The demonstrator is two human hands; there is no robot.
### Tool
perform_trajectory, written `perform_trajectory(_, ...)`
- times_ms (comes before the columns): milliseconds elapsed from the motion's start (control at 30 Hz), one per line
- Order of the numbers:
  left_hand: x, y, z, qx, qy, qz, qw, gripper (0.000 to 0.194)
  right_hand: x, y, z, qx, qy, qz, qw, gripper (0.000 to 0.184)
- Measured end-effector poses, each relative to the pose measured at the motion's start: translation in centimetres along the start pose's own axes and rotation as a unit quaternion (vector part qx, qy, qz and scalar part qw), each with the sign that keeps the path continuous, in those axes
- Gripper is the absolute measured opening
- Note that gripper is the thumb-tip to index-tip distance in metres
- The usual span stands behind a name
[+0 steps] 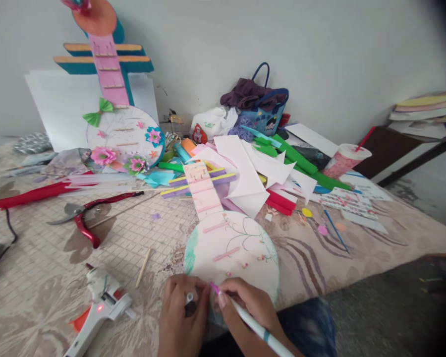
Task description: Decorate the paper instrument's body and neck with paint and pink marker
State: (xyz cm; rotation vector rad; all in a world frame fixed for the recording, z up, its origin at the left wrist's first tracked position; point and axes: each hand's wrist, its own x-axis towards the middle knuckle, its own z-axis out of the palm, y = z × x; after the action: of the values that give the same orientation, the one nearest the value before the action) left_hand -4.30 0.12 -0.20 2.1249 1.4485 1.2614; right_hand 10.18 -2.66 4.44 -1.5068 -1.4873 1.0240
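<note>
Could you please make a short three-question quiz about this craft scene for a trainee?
1. True or false: the right hand holds a pink-tipped marker.
2. Which tool lies left of the left hand? A) glue gun B) stapler C) hammer
3. What does the marker tip touch?

Key:
1. True.
2. A, the white glue gun.
3. The lower edge of the round paper guitar body.

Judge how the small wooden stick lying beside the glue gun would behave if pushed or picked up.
The wooden stick looks thin and round, so it would probably roll on the patterned cloth if nudged sideways. It seems light and stiff, though likely snappable. Lying flat near the glue gun, it may need a fingertip pinch.
</note>
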Motion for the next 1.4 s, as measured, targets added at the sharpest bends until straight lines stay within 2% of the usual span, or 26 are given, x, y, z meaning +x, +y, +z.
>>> perform_trajectory(300,-0.4,-0.2,0.0,-0.005,-0.008,-0.023,1.0,0.014,0.4,0.0,0.2,-0.113,0.029,-0.094,0.989,0.011)
perform_trajectory(400,-0.2,-0.1,0.0,0.0,-0.001,-0.023,1.0,0.014,0.3,0.1,0.3,-0.108,0.037,-0.083,0.99,0.01)
perform_trajectory(533,0.1,0.3,0.0,0.002,0.012,-0.013,1.0,0.013,-0.4,0.3,0.6,-0.045,0.075,-0.035,0.996,0.011)
perform_trajectory(600,0.1,0.3,0.0,0.002,0.015,-0.01,1.0,0.014,-0.6,0.3,0.7,-0.027,0.084,-0.033,0.996,0.012)
perform_trajectory(867,-0.4,0.0,0.1,0.004,0.001,-0.033,0.999,0.012,-0.1,0.6,0.7,-0.079,0.042,-0.089,0.992,0.012)
perform_trajectory(1033,-0.3,0.0,0.0,0.0,0.002,-0.029,1.0,0.013,-0.2,-0.2,0.6,-0.028,0.038,-0.032,0.998,0.011)
perform_trajectory(1133,-0.2,0.1,0.0,-0.002,0.002,-0.025,1.0,0.015,0.1,-1.2,-0.3,0.006,0.014,-0.001,1.0,0.013)
perform_trajectory(1267,-0.1,0.2,-0.1,-0.001,0.002,-0.014,1.0,0.017,1.0,-2.8,-2.4,0.001,-0.033,-0.048,0.998,0.014)
perform_trajectory(1400,0.0,0.3,-0.2,0.002,0.01,-0.01,1.0,0.019,2.5,-4.3,-3.5,-0.015,-0.088,-0.037,0.995,0.017)
